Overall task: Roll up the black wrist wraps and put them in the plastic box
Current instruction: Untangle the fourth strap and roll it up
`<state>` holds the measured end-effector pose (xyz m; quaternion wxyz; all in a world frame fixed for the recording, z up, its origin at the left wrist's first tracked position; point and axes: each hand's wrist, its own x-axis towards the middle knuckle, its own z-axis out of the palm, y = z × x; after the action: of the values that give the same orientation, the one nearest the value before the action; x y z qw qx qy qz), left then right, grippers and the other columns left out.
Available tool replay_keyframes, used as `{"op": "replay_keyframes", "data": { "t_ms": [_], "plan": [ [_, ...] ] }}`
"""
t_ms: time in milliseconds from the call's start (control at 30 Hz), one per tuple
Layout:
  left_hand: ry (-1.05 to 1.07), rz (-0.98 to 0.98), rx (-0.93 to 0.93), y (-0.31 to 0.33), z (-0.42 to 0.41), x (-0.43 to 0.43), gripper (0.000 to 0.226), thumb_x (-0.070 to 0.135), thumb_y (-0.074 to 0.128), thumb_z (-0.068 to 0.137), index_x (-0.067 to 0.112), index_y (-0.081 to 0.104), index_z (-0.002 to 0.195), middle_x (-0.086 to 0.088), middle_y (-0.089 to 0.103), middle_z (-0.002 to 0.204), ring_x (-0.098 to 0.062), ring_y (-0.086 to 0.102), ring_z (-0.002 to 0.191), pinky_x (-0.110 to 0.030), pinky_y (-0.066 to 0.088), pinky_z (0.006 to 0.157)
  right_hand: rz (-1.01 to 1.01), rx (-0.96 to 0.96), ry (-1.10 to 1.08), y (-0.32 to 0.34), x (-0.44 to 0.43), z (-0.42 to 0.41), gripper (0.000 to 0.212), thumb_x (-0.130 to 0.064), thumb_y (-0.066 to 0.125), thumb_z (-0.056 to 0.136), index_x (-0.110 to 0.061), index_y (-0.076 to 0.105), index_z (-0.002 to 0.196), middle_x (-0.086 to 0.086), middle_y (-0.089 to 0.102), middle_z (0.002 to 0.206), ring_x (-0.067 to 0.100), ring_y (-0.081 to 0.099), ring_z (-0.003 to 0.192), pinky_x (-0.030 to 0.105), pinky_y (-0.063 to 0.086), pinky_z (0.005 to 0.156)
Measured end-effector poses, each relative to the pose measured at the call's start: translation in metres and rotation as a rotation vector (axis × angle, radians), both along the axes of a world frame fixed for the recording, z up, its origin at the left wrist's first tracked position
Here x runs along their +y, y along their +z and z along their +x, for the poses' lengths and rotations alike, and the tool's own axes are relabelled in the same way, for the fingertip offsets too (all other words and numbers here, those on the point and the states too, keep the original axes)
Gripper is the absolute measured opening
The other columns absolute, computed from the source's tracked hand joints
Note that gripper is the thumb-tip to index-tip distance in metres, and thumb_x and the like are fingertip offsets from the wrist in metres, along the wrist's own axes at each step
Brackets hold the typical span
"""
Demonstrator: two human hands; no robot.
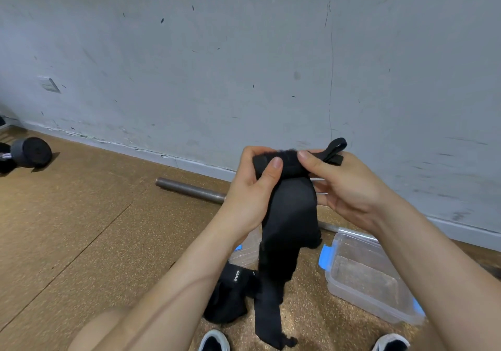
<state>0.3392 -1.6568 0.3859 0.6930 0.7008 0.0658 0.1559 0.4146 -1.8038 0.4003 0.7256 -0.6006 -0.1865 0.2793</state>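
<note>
1. Both hands pinch the top end of one black wrap (290, 215). My left hand (252, 188) has its thumb pressed on the fuzzy patch, and my right hand (344, 185) has its fingers curled round the same end. The loop (336, 147) sticks out past my right fingers.
2. The tail hangs loose below my hands. To roll it well, I reckon I should keep the edges square, turn the end over tightly, and feed the tail up untwisted.
3. Count:
   - Two wraps: this one, and a second wrap (230, 296) on the floor under my left forearm.
   - One open box (360, 299) beneath my right wrist.
   - One bar (189, 188) beyond my hands.
   - One dumbbell (32, 153) far to my left.
</note>
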Motion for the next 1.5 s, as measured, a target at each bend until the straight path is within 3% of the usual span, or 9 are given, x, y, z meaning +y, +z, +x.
{"op": "replay_keyframes", "data": {
  "t_ms": [267, 367, 467, 667, 833, 1000, 1133, 1267, 1500],
  "plan": [
    [-0.053, -0.210, -0.042, 0.004, 0.000, -0.005, 0.020, 0.014, 0.058, 0.096, 0.019, 0.049, 0.113, -0.002, 0.067, 0.084, -0.010, 0.066, 0.075, -0.023, 0.053, 0.063, 0.037, -0.043, -0.140, -0.008, 0.005, 0.000, 0.022, 0.002, 0.062, 0.091, -0.004, 0.069, 0.110, 0.013, 0.073, 0.092, 0.026, 0.071, 0.089, 0.034, 0.060, 0.078],
    [0.010, -0.408, 0.006, 0.003, 0.005, -0.008, 0.027, 0.034, 0.062, 0.089, 0.018, 0.056, 0.110, -0.001, 0.071, 0.083, -0.014, 0.067, 0.079, -0.030, 0.056, 0.069, -0.018, -0.209, -0.187, -0.005, 0.007, -0.004, 0.028, 0.005, 0.068, 0.085, -0.015, 0.072, 0.103, 0.004, 0.070, 0.092, 0.021, 0.069, 0.087, 0.040, 0.059, 0.084],
    [0.075, -0.577, 0.032, 0.002, 0.007, -0.007, 0.020, 0.031, 0.065, 0.089, 0.014, 0.060, 0.098, -0.004, 0.069, 0.079, -0.017, 0.067, 0.074, -0.035, 0.056, 0.071, -0.065, -0.368, -0.152, -0.005, 0.008, -0.011, 0.038, 0.011, 0.071, 0.080, -0.024, 0.071, 0.093, -0.017, 0.069, 0.080, 0.006, 0.066, 0.081, 0.026, 0.057, 0.079],
    [-0.076, -0.179, 0.116, 0.012, 0.003, 0.015, 0.046, 0.020, 0.086, 0.069, 0.013, 0.066, 0.110, -0.008, 0.074, 0.098, -0.022, 0.071, 0.091, -0.035, 0.058, 0.080, -0.019, -0.313, -0.202, -0.004, 0.005, -0.010, 0.041, 0.007, 0.077, 0.075, -0.022, 0.070, 0.102, -0.010, 0.072, 0.081, 0.012, 0.071, 0.082, 0.030, 0.059, 0.076],
    [0.099, -0.267, -0.065, 0.015, 0.002, 0.010, 0.031, 0.024, 0.076, 0.072, 0.016, 0.072, 0.102, -0.006, 0.076, 0.098, -0.021, 0.072, 0.095, -0.035, 0.058, 0.084, 0.081, 0.002, -0.243, -0.008, 0.016, -0.017, 0.056, -0.023, 0.079, 0.072, -0.014, 0.053, 0.120, 0.005, 0.076, 0.094, 0.018, 0.075, 0.084, 0.032, 0.060, 0.069],
    [0.225, -0.276, -0.116, 0.011, 0.005, 0.004, 0.009, 0.019, 0.065, 0.094, 0.017, 0.066, 0.102, -0.001, 0.073, 0.093, -0.016, 0.069, 0.089, -0.034, 0.057, 0.081, -0.135, -0.201, -0.260, -0.016, 0.025, -0.025, 0.045, -0.023, 0.083, 0.076, -0.020, 0.051, 0.107, 0.003, 0.073, 0.102, 0.021, 0.074, 0.081, 0.038, 0.060, 0.064],
    [0.403, -0.252, -0.123, 0.005, 0.007, -0.002, 0.010, 0.029, 0.066, 0.095, 0.021, 0.061, 0.097, -0.008, 0.070, 0.099, -0.017, 0.066, 0.090, -0.040, 0.054, 0.086, -0.282, -0.486, -0.346, -0.021, 0.033, -0.034, 0.026, -0.026, 0.080, 0.081, -0.023, 0.062, 0.101, -0.009, 0.070, 0.097, 0.008, 0.069, 0.089, 0.036, 0.059, 0.079],
    [0.589, -0.154, -0.164, 0.005, 0.008, -0.008, 0.014, 0.032, 0.068, 0.093, 0.024, 0.056, 0.091, 0.002, 0.064, 0.093, -0.006, 0.059, 0.085, -0.025, 0.049, 0.079, -0.307, -0.567, -0.345, -0.021, 0.037, -0.045, 0.017, -0.028, 0.071, 0.088, -0.022, 0.066, 0.103, -0.012, 0.070, 0.089, 0.002, 0.065, 0.085, 0.032, 0.055, 0.078],
    [0.175, 0.017, -0.036, 0.011, 0.006, 0.007, 0.016, 0.025, 0.067, 0.093, 0.024, 0.060, 0.108, 0.007, 0.069, 0.095, -0.005, 0.066, 0.087, -0.027, 0.056, 0.080, -0.306, -0.515, -0.403, -0.018, 0.030, -0.026, 0.016, -0.015, 0.065, 0.092, -0.029, 0.072, 0.090, -0.012, 0.075, 0.085, 0.007, 0.070, 0.086, 0.039, 0.058, 0.082]
  ]
}}
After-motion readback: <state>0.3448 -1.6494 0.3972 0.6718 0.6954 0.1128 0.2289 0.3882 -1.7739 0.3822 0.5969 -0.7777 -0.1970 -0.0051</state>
